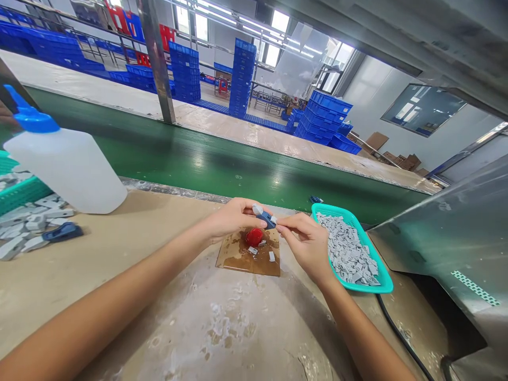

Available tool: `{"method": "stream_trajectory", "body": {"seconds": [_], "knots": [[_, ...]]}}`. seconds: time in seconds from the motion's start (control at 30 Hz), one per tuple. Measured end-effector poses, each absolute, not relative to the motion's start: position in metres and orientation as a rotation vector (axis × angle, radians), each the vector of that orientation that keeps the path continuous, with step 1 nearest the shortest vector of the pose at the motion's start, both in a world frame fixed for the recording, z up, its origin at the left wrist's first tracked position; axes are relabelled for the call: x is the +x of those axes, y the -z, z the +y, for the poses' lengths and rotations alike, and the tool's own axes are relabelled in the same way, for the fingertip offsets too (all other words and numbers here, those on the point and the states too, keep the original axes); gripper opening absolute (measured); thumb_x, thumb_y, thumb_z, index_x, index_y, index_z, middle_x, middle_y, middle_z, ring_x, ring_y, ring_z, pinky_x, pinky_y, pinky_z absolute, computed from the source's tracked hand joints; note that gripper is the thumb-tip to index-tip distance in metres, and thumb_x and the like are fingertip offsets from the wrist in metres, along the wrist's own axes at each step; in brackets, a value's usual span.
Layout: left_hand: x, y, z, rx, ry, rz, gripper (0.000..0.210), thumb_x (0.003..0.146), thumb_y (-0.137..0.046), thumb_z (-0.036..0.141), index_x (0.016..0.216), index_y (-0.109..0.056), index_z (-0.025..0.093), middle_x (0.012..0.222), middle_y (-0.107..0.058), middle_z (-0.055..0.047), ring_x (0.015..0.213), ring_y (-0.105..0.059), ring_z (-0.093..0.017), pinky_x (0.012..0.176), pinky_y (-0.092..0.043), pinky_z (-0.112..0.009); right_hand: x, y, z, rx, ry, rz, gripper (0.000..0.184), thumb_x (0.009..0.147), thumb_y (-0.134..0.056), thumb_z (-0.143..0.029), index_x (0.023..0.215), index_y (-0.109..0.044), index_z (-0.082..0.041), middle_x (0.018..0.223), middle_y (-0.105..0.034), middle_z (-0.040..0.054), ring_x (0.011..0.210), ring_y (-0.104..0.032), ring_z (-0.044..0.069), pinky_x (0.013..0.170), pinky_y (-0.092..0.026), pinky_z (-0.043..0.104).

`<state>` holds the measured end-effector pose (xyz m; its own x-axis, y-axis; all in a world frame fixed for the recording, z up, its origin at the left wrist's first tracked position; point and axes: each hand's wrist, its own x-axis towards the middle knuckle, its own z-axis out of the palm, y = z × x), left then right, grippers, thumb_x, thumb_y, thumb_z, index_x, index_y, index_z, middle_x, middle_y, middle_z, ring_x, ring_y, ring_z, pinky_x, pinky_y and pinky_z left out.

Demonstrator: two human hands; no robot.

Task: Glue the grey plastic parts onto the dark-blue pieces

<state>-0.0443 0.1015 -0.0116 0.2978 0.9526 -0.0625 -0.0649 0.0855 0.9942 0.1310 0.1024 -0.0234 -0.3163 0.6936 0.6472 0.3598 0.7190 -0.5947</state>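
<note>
Finger-clamping blue part in left hand, fingertip-pinching small white piece in right hand. Maybe risking a drop onto wet-looking board, gripping so little.

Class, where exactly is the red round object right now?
In the head view, the red round object is near the centre, on the brown board, just below the left hand, beside some small pale pieces.

Leftmost basket partly off-edge; forearms too
</note>
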Motion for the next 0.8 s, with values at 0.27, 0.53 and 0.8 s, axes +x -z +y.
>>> {"method": "stream_trajectory", "body": {"seconds": [0.27, 0.53, 0.8], "knots": [[-0.044, 0.015, 0.102, 1.134, -1.006, 0.926, 0.018, 0.054, -0.07, 0.016, 0.071, -0.065, 0.014, 0.077, -0.068, -0.005, 0.077, -0.061, -0.016, 0.082, -0.043, -0.034, 0.133, 0.021, 0.1, -0.818, -0.433, -1.934, 0.011, 0.074, -0.058, -0.013, 0.074, -0.066, -0.021, 0.07, -0.064, 0.0022, 0.064, -0.058, 0.014, 0.058, -0.049, 0.028], [-0.044, 0.014, 0.101, 1.156, -0.997, 0.924, 0.021, 0.054, -0.071, 0.017, 0.074, -0.065, 0.016, 0.078, -0.068, -0.003, 0.077, -0.06, -0.014, 0.083, -0.043, -0.032, 0.134, 0.015, 0.098, -0.787, -0.382, -1.932, 0.012, 0.074, -0.058, -0.011, 0.073, -0.066, -0.021, 0.07, -0.065, 0.0017, 0.064, -0.058, 0.014, 0.058, -0.049, 0.028], [-0.043, 0.014, 0.101, 1.104, -0.999, 0.956, 0.026, 0.049, -0.073, 0.016, 0.074, -0.065, 0.016, 0.072, -0.068, -0.003, 0.068, -0.06, -0.013, 0.075, -0.045, -0.031, 0.135, 0.012, 0.097, -0.781, -0.31, -1.953, 0.015, 0.074, -0.056, -0.01, 0.072, -0.065, -0.021, 0.069, -0.065, 0.0014, 0.064, -0.059, 0.014, 0.056, -0.049, 0.027]]}}
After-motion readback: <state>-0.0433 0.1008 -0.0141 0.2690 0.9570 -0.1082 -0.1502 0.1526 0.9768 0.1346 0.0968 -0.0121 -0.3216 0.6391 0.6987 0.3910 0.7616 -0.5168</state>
